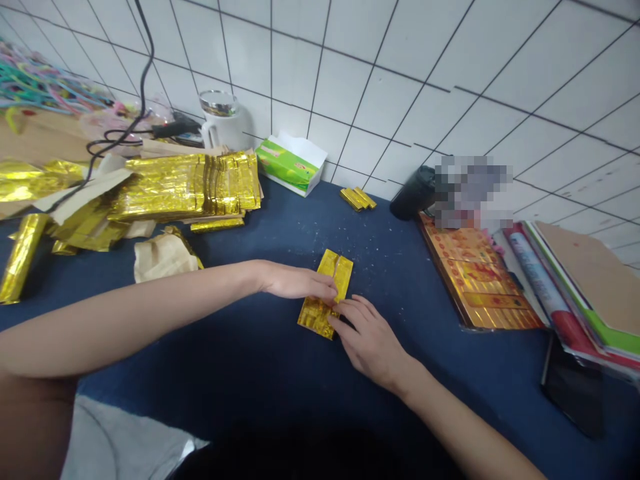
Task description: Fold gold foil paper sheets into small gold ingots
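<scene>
A rectangular piece of gold foil paper (314,317) lies on the dark blue tabletop in front of me, with a crease or seam running along its upper half. Across its middle rests my left hand (299,281), fingers stretched out and lying on the foil. My right hand (369,337) comes in from the lower right, its fingers bent and closed on the paper's right edge near the middle. The fingertips of both hands almost meet there. Parts of the paper are hidden under the fingers.
At left are a stack of gold foil sheets (170,183), a gold roll (24,257) and a crumpled beige-backed piece (163,259). Behind stand a white mug (223,127), a green tissue pack (290,163), small gold rolls (358,199) and a black cylinder (413,192). Orange-gold packets (480,273) lie right.
</scene>
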Demonstrator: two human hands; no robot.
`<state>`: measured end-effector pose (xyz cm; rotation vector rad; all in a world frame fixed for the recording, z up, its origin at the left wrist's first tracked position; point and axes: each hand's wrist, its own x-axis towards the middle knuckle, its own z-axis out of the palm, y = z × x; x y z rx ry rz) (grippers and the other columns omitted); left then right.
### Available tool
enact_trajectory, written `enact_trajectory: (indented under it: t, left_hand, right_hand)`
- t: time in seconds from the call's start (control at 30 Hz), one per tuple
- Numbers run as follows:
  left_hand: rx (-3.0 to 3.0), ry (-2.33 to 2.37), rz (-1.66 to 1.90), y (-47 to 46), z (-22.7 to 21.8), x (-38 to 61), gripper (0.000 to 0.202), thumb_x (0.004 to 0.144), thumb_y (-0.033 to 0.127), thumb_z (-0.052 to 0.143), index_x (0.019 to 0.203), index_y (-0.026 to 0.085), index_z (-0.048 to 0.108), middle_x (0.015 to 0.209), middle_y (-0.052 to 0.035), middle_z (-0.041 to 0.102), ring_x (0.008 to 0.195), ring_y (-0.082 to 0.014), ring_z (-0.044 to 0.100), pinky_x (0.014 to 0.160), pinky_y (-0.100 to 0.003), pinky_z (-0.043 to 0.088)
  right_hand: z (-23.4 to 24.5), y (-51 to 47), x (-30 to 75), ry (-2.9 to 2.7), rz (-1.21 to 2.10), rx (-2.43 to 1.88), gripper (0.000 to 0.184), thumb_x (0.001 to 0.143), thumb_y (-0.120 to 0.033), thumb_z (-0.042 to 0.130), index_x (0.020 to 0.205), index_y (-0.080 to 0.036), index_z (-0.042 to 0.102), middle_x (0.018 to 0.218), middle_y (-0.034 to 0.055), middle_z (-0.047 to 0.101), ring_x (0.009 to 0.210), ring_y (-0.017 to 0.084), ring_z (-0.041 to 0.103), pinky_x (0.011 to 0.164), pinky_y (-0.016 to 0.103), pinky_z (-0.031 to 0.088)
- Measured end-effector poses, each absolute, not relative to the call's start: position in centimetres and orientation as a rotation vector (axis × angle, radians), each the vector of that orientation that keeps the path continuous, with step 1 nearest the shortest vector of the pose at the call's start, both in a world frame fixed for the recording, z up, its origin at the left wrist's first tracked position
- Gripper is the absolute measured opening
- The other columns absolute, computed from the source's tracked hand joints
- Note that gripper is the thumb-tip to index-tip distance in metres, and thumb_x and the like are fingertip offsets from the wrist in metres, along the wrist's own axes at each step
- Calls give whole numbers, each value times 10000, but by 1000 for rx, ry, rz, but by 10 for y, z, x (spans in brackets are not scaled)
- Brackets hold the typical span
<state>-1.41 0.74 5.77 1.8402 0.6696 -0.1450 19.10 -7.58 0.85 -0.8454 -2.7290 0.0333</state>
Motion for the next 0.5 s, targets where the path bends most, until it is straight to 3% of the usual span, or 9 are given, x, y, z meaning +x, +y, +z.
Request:
enact_trajectory:
  t: [0.17,0.33,0.5]
  left_hand:
    - [1753,644,-122,9,57,-13,378,896,351,333,1167,149,501,1183,-52,558,1074,-184,489,924,-293,348]
    - [1635,633,-126,9,56,-11,389,909,350,307,1166,107,470,1210,-106,549,1063,-172,510,901,-282,377]
    - [1640,594,-99,11,53,-13,443,901,434,308,1148,113,487,1200,-112,559,1085,-193,510,908,-301,384]
  right_hand:
    - [15,-80,192,-2772,144,-867,275,807,-124,468,1059,-137,579,1104,147,565,1106,247,488,962,483,385]
    - [5,-78,189,-2676,-14,-774,174,838,-136,472,921,-174,621,943,100,638,944,210,576,876,426,464]
    - [-1,-70,189,-2451,234,-742,177,838,-117,483,924,-181,625,863,59,680,831,167,621,800,352,510]
